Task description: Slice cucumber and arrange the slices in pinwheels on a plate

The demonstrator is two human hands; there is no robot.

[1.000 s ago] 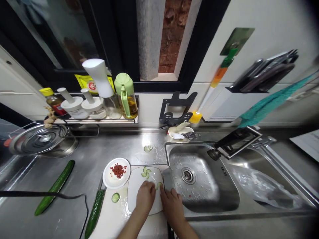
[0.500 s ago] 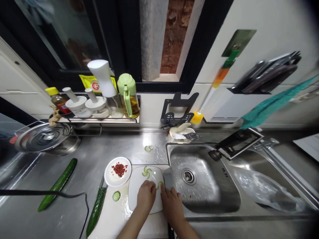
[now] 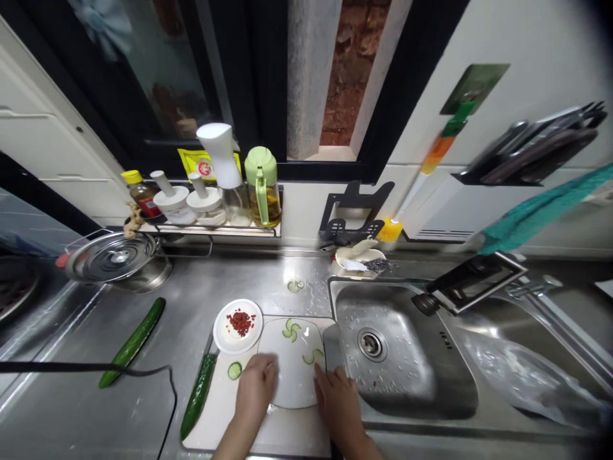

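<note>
My left hand (image 3: 257, 381) is over the left edge of a pale square plate (image 3: 290, 377). Its fingers are curled in, hiding anything between them. At the plate's right edge rests my right hand (image 3: 338, 399), fingers somewhat apart, just below thin cucumber slices (image 3: 308, 359) lying on the plate. Several more cut slices form a small fan (image 3: 290, 330) near the far rim. Beneath the plate is a white cutting board (image 3: 225, 415). A round cucumber piece (image 3: 234, 370) lies on the board, left of my left hand. A cut cucumber (image 3: 198, 396) lies along the board's left side.
A white dish (image 3: 219, 329) of red dried berries (image 3: 241, 322) overlaps the board's far left corner. The sink (image 3: 402, 358) adjoins on the right. A whole cucumber (image 3: 134, 342), a dark cable (image 3: 175, 390) and a lidded pot (image 3: 148, 275) are left. Bottles (image 3: 263, 191) stand on the rack.
My left hand has moved left, away from the slices to the plate's left edge. My right hand has drawn slightly back from the slices. The view has shifted left.
</note>
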